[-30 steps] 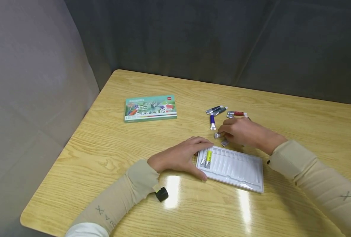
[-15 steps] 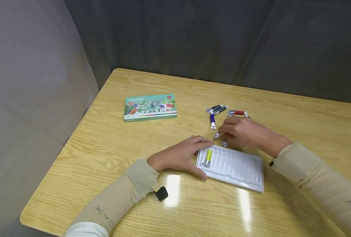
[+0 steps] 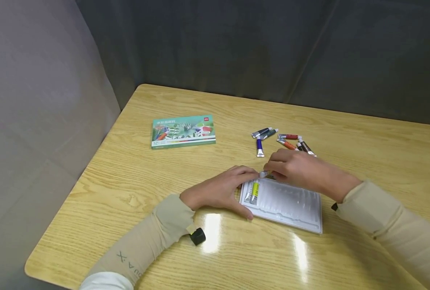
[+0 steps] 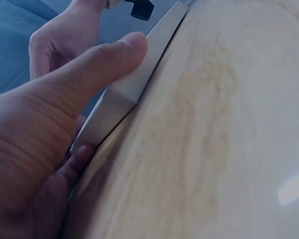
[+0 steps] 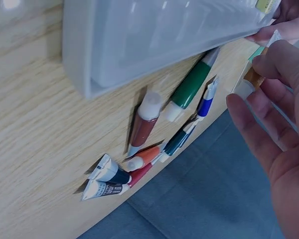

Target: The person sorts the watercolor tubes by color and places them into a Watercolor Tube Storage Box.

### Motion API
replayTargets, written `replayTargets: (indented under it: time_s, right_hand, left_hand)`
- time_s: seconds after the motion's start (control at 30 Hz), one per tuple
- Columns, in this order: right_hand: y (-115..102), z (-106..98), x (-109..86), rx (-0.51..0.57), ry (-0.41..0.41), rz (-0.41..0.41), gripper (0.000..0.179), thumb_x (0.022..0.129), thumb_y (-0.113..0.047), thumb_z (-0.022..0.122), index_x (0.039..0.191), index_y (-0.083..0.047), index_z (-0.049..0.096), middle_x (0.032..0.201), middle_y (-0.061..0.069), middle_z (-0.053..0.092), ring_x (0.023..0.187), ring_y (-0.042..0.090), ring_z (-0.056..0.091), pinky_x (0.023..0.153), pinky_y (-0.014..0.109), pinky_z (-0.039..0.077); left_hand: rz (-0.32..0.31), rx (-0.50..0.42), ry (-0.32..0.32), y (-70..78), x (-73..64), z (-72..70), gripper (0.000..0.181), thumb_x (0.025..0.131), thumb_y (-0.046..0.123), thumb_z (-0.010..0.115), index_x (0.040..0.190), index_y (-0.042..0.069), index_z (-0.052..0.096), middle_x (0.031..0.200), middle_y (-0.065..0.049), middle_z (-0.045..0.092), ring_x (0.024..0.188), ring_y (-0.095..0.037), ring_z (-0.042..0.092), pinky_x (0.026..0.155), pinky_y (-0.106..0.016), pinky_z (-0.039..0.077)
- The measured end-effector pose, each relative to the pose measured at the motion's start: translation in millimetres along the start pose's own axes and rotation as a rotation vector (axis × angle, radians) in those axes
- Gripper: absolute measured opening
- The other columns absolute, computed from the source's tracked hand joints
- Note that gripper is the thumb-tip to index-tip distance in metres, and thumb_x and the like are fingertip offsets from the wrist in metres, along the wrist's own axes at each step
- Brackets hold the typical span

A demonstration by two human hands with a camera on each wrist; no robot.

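A white plastic tray [image 3: 291, 207] with slots lies on the table; in its left end are a yellow paint tube [image 3: 255, 190] and a pale tube [image 3: 249, 193]. My left hand [image 3: 220, 190] grips that end, thumb at the near edge and fingers at the far corner. My right hand [image 3: 300, 170] pinches an ochre paint tube [image 5: 254, 76] between thumb and fingers, over the tray's far edge. In the right wrist view, a green tube [image 5: 193, 82] and a brown tube [image 5: 143, 125] lie beside the tray; the right hand mostly hides them from the head view.
Behind the tray lie more paint tubes: a violet-blue one [image 3: 260, 147], a red one [image 3: 288, 137], an orange one [image 3: 286, 143] and several dark ones. A green illustrated box [image 3: 183, 132] rests farther left on the wooden table [image 3: 127, 181]. Dark cloth hangs behind.
The right hand has lifted the ochre tube off the table and brought it slightly left and nearer to the tray's far edge. The left hand stays on the tray.
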State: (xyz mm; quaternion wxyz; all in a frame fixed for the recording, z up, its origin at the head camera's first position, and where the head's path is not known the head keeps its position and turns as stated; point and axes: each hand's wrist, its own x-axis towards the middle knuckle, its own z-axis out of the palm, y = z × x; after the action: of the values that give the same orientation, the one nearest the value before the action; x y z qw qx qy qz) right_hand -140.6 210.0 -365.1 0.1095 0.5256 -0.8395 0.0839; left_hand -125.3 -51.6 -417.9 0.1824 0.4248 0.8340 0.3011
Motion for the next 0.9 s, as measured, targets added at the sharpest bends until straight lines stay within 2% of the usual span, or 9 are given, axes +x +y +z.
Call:
replayTargets:
  time_s: [0.33, 0.5, 0.67, 0.8, 0.9]
  right_hand:
    - [-10, -1, -1.0, 0.0, -0.015, -0.049, 0.032, 0.073, 0.004, 0.086, 0.1, -0.01, 0.076, 0.094, -0.001, 0.073, 0.087, 0.011, 0.067, 0.073, 0.028, 0.061]
    - [-16, 2, -1.6, -0.024, -0.021, -0.083, 0.032, 0.073, 0.0, 0.087, 0.102, -0.01, 0.076, 0.096, -0.002, 0.072, 0.089, 0.012, 0.067, 0.073, 0.029, 0.061]
    - [-23, 2, -1.1, -0.037, -0.084, -0.091, 0.031, 0.077, -0.003, 0.087, 0.104, -0.013, 0.075, 0.102, -0.001, 0.073, 0.095, 0.015, 0.068, 0.075, 0.031, 0.063]
    - [-27, 1, -0.7, -0.03, -0.15, -0.086, 0.03, 0.08, -0.005, 0.085, 0.106, -0.014, 0.076, 0.111, 0.0, 0.074, 0.104, 0.017, 0.067, 0.081, 0.034, 0.064]
    - [-29, 3, -0.3, -0.021, -0.17, -0.09, 0.026, 0.083, -0.006, 0.084, 0.106, -0.015, 0.076, 0.113, 0.001, 0.075, 0.106, 0.017, 0.067, 0.085, 0.033, 0.063]
  left_hand:
    - [-0.019, -0.011, -0.008, 0.6, -1.8, -0.6, 0.11, 0.073, 0.06, 0.088, 0.162, 0.02, 0.037, 0.164, 0.003, 0.038, 0.151, -0.014, 0.037, 0.126, -0.03, 0.036]
    - [-0.008, -0.008, -0.007, -0.7, -0.9, -0.7, 0.109, 0.074, 0.06, 0.088, 0.162, 0.02, 0.037, 0.163, 0.004, 0.039, 0.15, -0.013, 0.037, 0.126, -0.031, 0.036]
    - [0.01, -0.007, -0.003, -1.8, -0.3, -0.6, 0.109, 0.074, 0.061, 0.087, 0.162, 0.019, 0.037, 0.162, 0.005, 0.04, 0.149, -0.013, 0.038, 0.126, -0.031, 0.036]
    - [0.016, 0.0, -0.002, -2.6, 0.1, -0.1, 0.109, 0.074, 0.061, 0.087, 0.162, 0.021, 0.036, 0.161, 0.005, 0.04, 0.149, -0.013, 0.038, 0.125, -0.031, 0.037]
    - [0.02, 0.001, -0.004, -2.4, 0.2, 0.1, 0.109, 0.075, 0.061, 0.086, 0.162, 0.021, 0.035, 0.161, 0.005, 0.04, 0.148, -0.013, 0.038, 0.125, -0.032, 0.037]
